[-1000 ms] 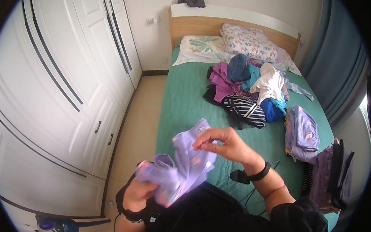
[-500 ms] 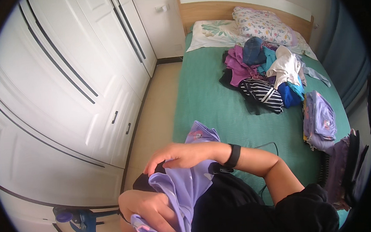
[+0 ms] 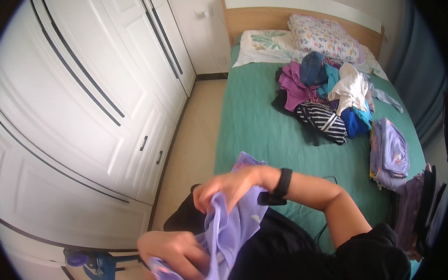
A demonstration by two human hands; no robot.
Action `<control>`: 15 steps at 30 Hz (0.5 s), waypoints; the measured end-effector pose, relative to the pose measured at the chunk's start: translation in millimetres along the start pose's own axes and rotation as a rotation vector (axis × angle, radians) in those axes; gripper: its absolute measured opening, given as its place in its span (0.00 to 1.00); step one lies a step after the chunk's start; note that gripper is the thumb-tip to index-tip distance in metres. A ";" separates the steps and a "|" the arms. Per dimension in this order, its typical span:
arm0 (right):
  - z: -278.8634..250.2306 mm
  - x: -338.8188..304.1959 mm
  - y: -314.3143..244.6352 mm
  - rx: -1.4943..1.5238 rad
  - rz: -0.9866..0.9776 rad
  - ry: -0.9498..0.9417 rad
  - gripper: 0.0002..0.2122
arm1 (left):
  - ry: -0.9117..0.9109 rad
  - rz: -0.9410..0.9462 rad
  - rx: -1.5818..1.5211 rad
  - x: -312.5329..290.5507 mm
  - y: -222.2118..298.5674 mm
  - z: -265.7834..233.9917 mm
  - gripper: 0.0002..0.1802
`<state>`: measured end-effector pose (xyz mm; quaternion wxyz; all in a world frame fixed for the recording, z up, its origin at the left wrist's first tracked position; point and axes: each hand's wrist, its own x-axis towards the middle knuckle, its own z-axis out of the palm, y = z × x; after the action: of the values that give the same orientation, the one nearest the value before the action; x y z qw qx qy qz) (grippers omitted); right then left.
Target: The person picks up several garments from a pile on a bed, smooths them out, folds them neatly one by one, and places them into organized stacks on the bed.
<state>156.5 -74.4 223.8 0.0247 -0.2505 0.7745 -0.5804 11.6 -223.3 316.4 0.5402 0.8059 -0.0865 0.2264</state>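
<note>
A light purple garment point(image 3: 242, 226) with small prints hangs in loose folds in front of my black clothing, its far end reaching over the bed. Lower down, my left hand point(image 3: 172, 251) is tucked into the garment's edge, its fingers closed around the fabric and partly hidden in it. Farther up, my right hand point(image 3: 229, 187), with a black band on the wrist, grips another part of the edge, fingers bent over the cloth. Between the two hands the edge gapes in a curve.
A green-sheeted bed point(image 3: 263, 112) carries a mixed clothes pile point(image 3: 319, 103), folded purple clothes point(image 3: 389, 153) and pillows point(image 3: 325, 33). Dark and purple garments point(image 3: 413, 213) sit at the right edge. White wardrobes point(image 3: 89, 122) line the left; a blue stool point(image 3: 106, 273) stands lower left.
My right hand has shifted a little to the right and pulled its fold of the garment along. My left hand has moved slightly left, so the edge spreads wider. The whole view has tilted slightly.
</note>
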 end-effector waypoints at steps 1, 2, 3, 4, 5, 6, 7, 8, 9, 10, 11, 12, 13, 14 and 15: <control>-7.3 -12.5 -16.3 0.039 -0.013 0.179 0.14 | 0.389 0.045 0.020 -31.0 0.8 23.9 0.22; -14.9 -25.1 -31.4 0.078 -0.021 0.358 0.16 | 0.867 0.090 0.062 -65.9 -1.3 47.5 0.31; -24.9 -35.8 -50.3 0.116 0.004 0.519 0.15 | 1.273 0.094 0.114 -98.0 2.0 75.4 0.39; -36.5 -44.0 -65.3 0.153 0.039 0.678 0.14 | 1.281 0.115 0.130 -110.1 16.6 69.0 0.39; -51.5 -57.4 -79.8 0.160 -0.045 0.774 0.14 | 1.374 0.048 0.152 -111.1 31.6 44.1 0.26; -66.3 -75.6 -95.8 0.157 -0.126 0.889 0.15 | 1.450 -0.018 0.154 -104.9 40.6 6.9 0.22; -78.7 -82.7 -117.1 0.093 -0.145 0.960 0.13 | 1.545 -0.096 0.180 -92.3 55.2 -17.9 0.33; -87.0 -87.3 -143.9 0.023 -0.165 1.036 0.13 | 1.546 -0.116 0.190 -74.4 65.9 -38.2 0.33; -90.0 -88.6 -173.2 -0.107 -0.111 1.073 0.12 | 1.548 -0.137 0.202 -55.3 79.1 -53.6 0.33; -90.6 -88.1 -200.2 -0.237 -0.053 1.113 0.11 | 1.540 -0.151 0.243 -46.1 88.1 -70.9 0.31; -87.3 -80.9 -225.3 -0.380 -0.005 1.152 0.09 | 1.539 -0.169 0.287 -41.0 96.4 -85.7 0.29; -83.3 -73.4 -247.7 -0.524 0.035 1.185 0.08 | 1.543 -0.160 0.296 -32.2 108.7 -94.4 0.29; -83.8 -76.6 -264.7 -0.627 0.055 1.147 0.07 | 1.523 -0.171 0.379 -23.6 116.5 -101.4 0.25; -74.8 -78.7 -276.9 -0.688 0.047 1.208 0.07 | 1.502 -0.181 0.464 -16.1 123.1 -106.4 0.22; -63.3 -81.1 -285.6 -0.714 0.034 1.178 0.09 | 1.503 -0.171 0.468 -8.9 125.2 -106.1 0.22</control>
<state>309.1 -41.8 484.1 -0.4752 0.1259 0.8064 -0.3287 -73.2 -178.0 449.8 0.2858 0.5336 0.4135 0.6801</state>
